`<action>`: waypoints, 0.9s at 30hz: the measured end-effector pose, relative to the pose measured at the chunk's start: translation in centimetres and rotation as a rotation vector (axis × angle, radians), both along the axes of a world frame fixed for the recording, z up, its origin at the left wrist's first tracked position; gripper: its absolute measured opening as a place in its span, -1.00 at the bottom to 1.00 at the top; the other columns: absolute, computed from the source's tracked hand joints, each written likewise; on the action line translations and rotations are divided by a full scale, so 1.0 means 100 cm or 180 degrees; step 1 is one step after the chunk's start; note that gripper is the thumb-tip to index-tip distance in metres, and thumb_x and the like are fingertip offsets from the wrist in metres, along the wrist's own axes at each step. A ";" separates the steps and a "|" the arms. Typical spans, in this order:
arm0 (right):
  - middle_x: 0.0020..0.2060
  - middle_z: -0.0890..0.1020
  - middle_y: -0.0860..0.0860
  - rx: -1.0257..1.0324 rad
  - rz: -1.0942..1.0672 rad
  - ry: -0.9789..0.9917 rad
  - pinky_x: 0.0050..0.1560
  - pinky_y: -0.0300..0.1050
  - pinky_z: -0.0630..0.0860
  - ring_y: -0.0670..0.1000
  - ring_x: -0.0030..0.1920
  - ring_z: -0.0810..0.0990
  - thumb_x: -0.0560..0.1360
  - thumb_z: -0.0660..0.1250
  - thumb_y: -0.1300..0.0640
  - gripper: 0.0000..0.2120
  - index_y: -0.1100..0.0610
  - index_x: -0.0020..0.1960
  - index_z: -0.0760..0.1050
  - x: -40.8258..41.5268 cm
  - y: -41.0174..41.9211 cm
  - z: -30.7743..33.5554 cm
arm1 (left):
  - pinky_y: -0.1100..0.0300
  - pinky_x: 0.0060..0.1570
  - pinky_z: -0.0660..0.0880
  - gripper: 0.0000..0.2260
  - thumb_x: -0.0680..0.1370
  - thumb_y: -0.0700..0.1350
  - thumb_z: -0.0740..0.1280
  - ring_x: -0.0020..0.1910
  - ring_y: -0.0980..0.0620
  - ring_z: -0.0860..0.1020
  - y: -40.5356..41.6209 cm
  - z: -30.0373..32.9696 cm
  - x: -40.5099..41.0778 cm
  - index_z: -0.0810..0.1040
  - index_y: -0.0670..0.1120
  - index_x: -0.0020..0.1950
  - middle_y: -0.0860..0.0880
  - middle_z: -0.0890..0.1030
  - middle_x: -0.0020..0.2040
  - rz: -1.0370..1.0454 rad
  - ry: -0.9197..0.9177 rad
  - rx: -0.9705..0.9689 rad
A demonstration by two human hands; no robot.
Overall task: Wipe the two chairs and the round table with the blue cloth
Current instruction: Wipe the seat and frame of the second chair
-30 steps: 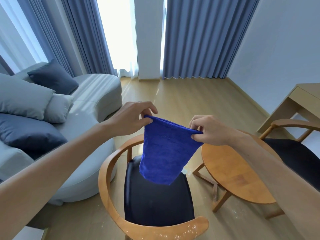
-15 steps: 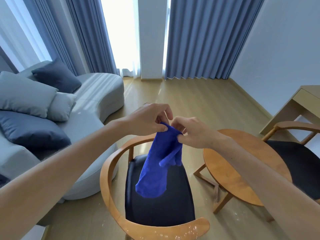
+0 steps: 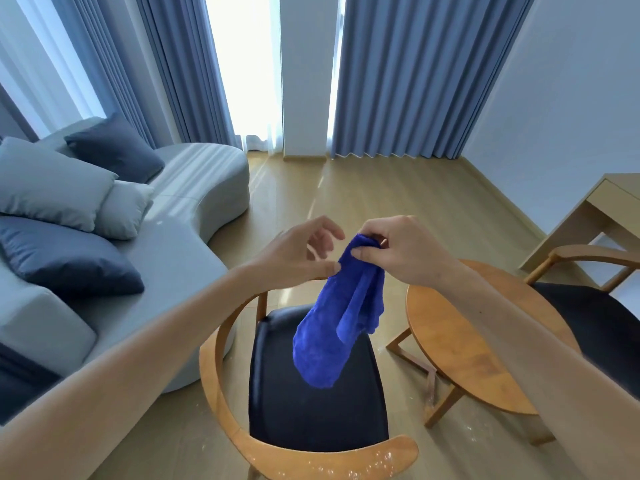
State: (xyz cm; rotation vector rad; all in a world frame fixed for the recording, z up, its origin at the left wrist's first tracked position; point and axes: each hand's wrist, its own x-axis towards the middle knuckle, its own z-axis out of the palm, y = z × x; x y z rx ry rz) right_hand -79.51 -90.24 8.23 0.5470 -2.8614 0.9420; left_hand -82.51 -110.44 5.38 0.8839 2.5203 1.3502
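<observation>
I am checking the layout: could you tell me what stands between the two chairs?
In the head view, the round table stands between the near chair and the right chair.

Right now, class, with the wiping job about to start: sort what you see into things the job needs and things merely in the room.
Part of the job:
blue cloth, pinched by the right hand
near chair
round table
far chair
left hand, open beside the cloth

Just in the room:
sofa
cushions
curtains
desk
</observation>
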 end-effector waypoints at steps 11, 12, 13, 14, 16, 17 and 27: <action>-0.16 0.68 -0.05 -0.0397 0.0132 0.0069 0.00 0.07 0.55 0.05 -0.10 0.64 0.48 0.34 0.19 -0.88 0.04 -0.05 0.62 0.004 0.021 0.019 | 0.16 -0.22 0.52 -0.64 0.53 -0.10 0.31 -0.18 -0.01 0.63 0.009 -0.056 -0.014 0.41 0.27 0.24 -0.18 0.64 -0.15 -0.0390 -0.1085 -0.0656; -0.15 0.68 -0.04 -0.0462 0.0117 0.0050 0.00 0.04 0.55 0.05 -0.10 0.64 0.49 0.34 0.24 -0.86 0.04 -0.05 0.62 0.005 0.024 0.020 | 0.15 -0.19 0.55 -0.63 0.55 -0.12 0.29 -0.14 -0.03 0.65 0.010 -0.057 -0.015 0.40 0.33 0.20 -0.19 0.65 -0.12 -0.0431 -0.1166 -0.0666; -0.14 0.68 -0.03 -0.0526 0.0113 0.0046 0.00 0.00 0.56 0.05 -0.09 0.64 0.50 0.34 0.28 -0.83 0.05 -0.04 0.62 0.007 0.027 0.021 | 0.14 -0.17 0.57 -0.60 0.56 -0.14 0.27 -0.12 -0.04 0.65 0.010 -0.057 -0.015 0.38 0.37 0.20 -0.20 0.65 -0.07 -0.0495 -0.1240 -0.0681; -0.14 0.68 -0.03 -0.0578 0.0130 0.0047 0.00 -0.05 0.56 0.04 -0.08 0.64 0.51 0.34 0.32 -0.81 0.06 -0.03 0.62 0.009 0.029 0.022 | 0.16 -0.17 0.58 -0.57 0.57 -0.15 0.26 -0.11 -0.02 0.65 0.010 -0.060 -0.015 0.35 0.37 0.25 -0.22 0.64 -0.02 -0.0559 -0.1317 -0.0688; -0.13 0.68 -0.03 -0.0647 0.0162 0.0052 0.00 -0.15 0.56 0.01 -0.07 0.64 0.51 0.34 0.34 -0.80 0.07 -0.03 0.62 0.013 0.032 0.023 | 0.22 -0.19 0.57 -0.54 0.58 -0.16 0.24 -0.10 0.00 0.66 0.013 -0.064 -0.013 0.32 0.26 0.38 -0.25 0.62 0.05 -0.0680 -0.1437 -0.0693; -0.13 0.68 -0.03 -0.0665 0.0160 0.0053 -0.01 -0.19 0.56 -0.01 -0.07 0.63 0.51 0.34 0.34 -0.80 0.07 -0.03 0.62 0.014 0.032 0.023 | 0.23 -0.20 0.56 -0.54 0.58 -0.16 0.23 -0.11 0.00 0.66 0.015 -0.066 -0.012 0.31 0.21 0.42 -0.26 0.61 0.06 -0.0717 -0.1473 -0.0696; -0.22 0.65 -0.02 -0.0354 -0.0333 -0.0106 -0.07 0.00 0.55 0.02 -0.16 0.59 0.47 0.37 0.36 -0.77 0.03 -0.11 0.59 0.026 0.077 -0.002 | 0.27 -0.24 0.38 -0.96 0.54 -0.17 0.29 -0.27 0.08 0.47 0.002 -0.031 -0.019 0.46 -0.09 -0.03 -0.03 0.54 -0.24 -0.0425 -0.0563 -0.1592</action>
